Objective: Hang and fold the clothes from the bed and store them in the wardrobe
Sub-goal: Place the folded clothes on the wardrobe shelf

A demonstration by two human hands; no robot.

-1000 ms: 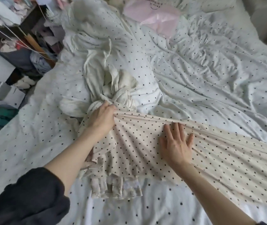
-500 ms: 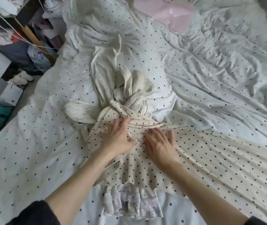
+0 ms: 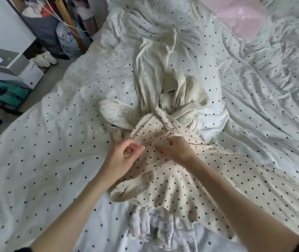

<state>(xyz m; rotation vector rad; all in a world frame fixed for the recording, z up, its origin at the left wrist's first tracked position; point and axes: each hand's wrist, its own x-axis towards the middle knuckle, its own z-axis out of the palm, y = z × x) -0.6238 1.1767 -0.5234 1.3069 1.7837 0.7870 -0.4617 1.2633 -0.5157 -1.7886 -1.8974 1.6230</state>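
Note:
A cream garment with black dots [image 3: 190, 190] lies spread on the bed, running off to the right. Its upper end is twisted around a bundle of off-white clothes [image 3: 165, 88] in the middle of the bed. My right hand [image 3: 177, 150] grips a fold of the dotted garment just below that twist. My left hand [image 3: 125, 155] sits at the garment's left edge, palm turned up and fingers curled, with no cloth visibly between them. A white piece with a grey print [image 3: 161, 231] pokes out from under the garment's near edge.
The bed [image 3: 45, 160] has a rumpled white sheet with black dots. A pink item [image 3: 243, 20] lies at the far side. On the floor to the left are boxes [image 3: 17, 70], white shoes [image 3: 44, 60] and a bag [image 3: 66, 39].
Both hands left off pressing flat on the dotted garment. My right hand now grips a fold near the twist, and my left hand drew back left and curled. The view shifted closer.

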